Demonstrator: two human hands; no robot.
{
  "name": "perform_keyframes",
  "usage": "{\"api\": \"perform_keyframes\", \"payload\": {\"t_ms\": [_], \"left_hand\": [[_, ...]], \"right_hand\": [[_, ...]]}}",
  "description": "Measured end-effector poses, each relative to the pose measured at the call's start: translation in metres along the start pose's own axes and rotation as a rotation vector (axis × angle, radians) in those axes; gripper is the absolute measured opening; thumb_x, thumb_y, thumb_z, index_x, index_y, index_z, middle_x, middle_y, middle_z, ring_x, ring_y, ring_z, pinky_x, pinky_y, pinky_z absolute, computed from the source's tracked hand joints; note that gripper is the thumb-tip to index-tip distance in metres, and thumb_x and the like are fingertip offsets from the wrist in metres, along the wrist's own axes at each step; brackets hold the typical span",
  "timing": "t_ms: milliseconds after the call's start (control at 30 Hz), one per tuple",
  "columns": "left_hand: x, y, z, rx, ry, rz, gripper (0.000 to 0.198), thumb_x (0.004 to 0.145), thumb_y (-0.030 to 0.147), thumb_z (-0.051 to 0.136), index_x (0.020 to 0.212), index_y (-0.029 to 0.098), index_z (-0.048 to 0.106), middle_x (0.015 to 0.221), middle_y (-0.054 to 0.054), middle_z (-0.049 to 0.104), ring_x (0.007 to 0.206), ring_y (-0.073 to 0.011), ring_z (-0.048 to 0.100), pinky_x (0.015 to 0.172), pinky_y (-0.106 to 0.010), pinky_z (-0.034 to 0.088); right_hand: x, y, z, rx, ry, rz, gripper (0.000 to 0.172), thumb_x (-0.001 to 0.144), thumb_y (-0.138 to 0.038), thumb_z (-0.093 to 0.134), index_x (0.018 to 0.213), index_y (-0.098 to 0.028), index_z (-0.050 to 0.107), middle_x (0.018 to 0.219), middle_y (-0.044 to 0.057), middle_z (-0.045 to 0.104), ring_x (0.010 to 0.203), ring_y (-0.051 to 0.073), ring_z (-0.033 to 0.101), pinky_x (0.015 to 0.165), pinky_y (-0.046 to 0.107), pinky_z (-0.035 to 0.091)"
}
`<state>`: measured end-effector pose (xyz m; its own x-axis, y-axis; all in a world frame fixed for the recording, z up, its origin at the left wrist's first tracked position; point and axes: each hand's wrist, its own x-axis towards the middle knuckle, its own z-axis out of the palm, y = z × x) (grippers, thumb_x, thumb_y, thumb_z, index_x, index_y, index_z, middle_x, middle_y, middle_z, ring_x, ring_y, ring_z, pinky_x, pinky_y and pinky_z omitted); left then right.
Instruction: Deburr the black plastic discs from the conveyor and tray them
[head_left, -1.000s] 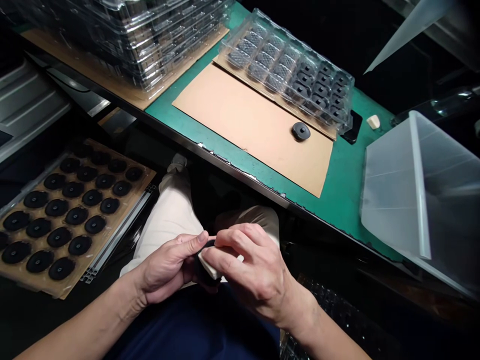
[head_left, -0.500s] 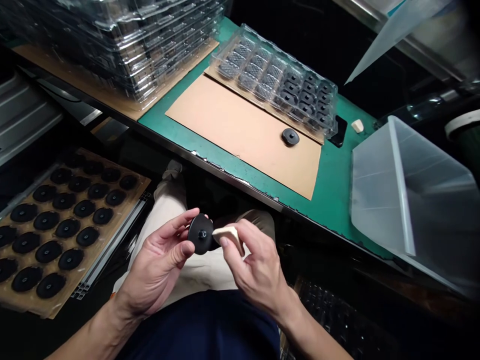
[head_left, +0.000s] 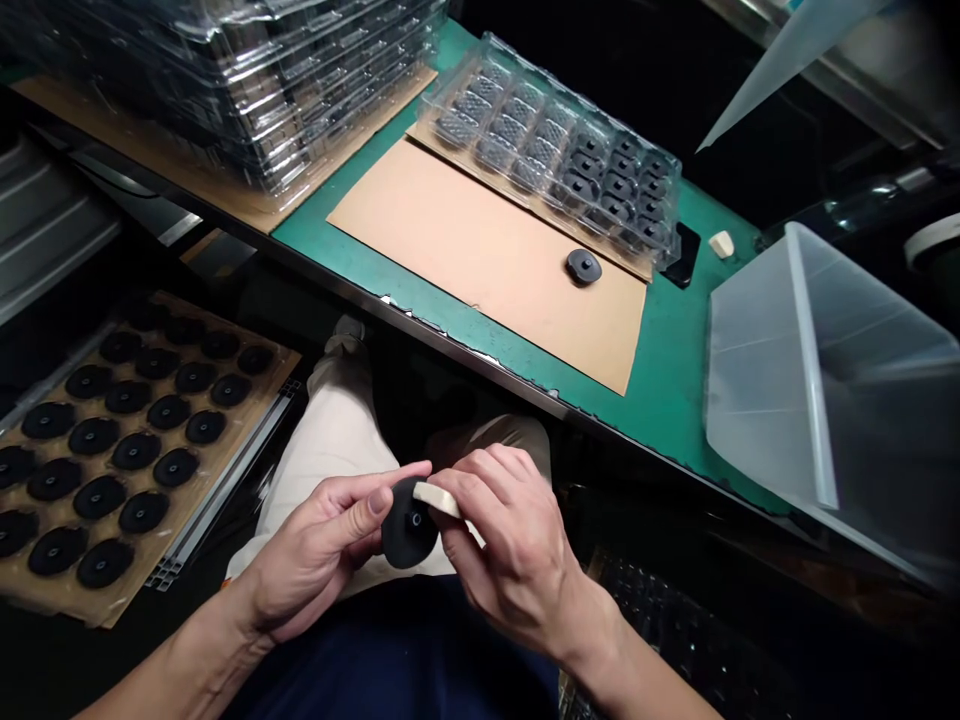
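A round black disc with a small central stub (head_left: 405, 540) is pinched in my left hand (head_left: 330, 530), above my lap. My right hand (head_left: 510, 530) grips a cream-coloured block (head_left: 436, 497), which looks like a piece of sponge or felt. The block lies against the disc's upper face, close to the stub. Fingers of my right hand are near the disc's right edge, and whether they touch it I cannot tell. Another black part (head_left: 583, 267) rests on the brown cardboard sheet (head_left: 480, 260).
A clear blister tray (head_left: 551, 150) partly filled with black parts sits behind the cardboard. Stacked clear trays (head_left: 255, 110) stand far left. A translucent bin (head_left: 765, 370), a phone (head_left: 684, 258) and another cream block (head_left: 721, 244) are right. Black discs fill a low tray (head_left: 214, 430) at left.
The disc has turned and shifted slightly down and right. My right hand has brought the cream block from beside the disc onto its upper face, with its fingers now curled over.
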<state>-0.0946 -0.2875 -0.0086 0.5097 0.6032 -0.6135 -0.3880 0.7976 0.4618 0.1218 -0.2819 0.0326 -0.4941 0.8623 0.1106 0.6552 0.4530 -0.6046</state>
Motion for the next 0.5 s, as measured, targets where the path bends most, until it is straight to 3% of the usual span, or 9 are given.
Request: {"api": "perform_keyframes", "payload": {"t_ms": [133,233,400,500], "left_hand": [[0.002,-0.006,-0.001,-0.083,-0.104,-0.074,0.031,0.100,0.041,0.064,0.102,0.015,0.080,0.087,-0.005,0.070,0.081,-0.0121,0.059,0.077,-0.022,0.049],[0.004,-0.013,0.001,-0.177,-0.096,-0.142,0.033,0.098,0.043,0.066,0.089,0.013,0.078,0.081,-0.004,0.066,0.073,-0.0109,0.057,0.073,-0.023,0.050],[0.005,-0.020,0.003,-0.211,-0.114,-0.193,0.035,0.099,0.043,0.063,0.102,0.013,0.080,0.080,-0.008,0.068,0.074,-0.0158,0.063,0.074,-0.029,0.055],[0.006,-0.013,0.003,-0.245,-0.099,-0.126,0.033,0.099,0.041,0.063,0.116,0.017,0.078,0.094,-0.010,0.073,0.082,-0.0185,0.068,0.079,-0.033,0.059]], "right_hand": [[-0.001,0.003,-0.002,0.041,-0.079,-0.079,0.027,0.103,-0.017,0.045,0.122,-0.016,0.063,0.100,0.009,0.062,0.085,0.022,0.051,0.076,0.040,0.038],[0.000,0.005,-0.005,0.068,-0.102,-0.128,0.030,0.102,-0.013,0.044,0.124,-0.018,0.064,0.101,0.008,0.062,0.085,0.022,0.049,0.075,0.040,0.038],[0.006,0.002,-0.008,0.113,-0.161,-0.256,0.031,0.108,-0.019,0.040,0.124,-0.022,0.066,0.109,0.007,0.063,0.095,0.024,0.053,0.083,0.042,0.042],[0.007,0.001,-0.003,0.080,-0.036,-0.183,0.025,0.106,-0.020,0.046,0.121,-0.018,0.066,0.110,0.009,0.063,0.098,0.024,0.054,0.087,0.043,0.042]]}}
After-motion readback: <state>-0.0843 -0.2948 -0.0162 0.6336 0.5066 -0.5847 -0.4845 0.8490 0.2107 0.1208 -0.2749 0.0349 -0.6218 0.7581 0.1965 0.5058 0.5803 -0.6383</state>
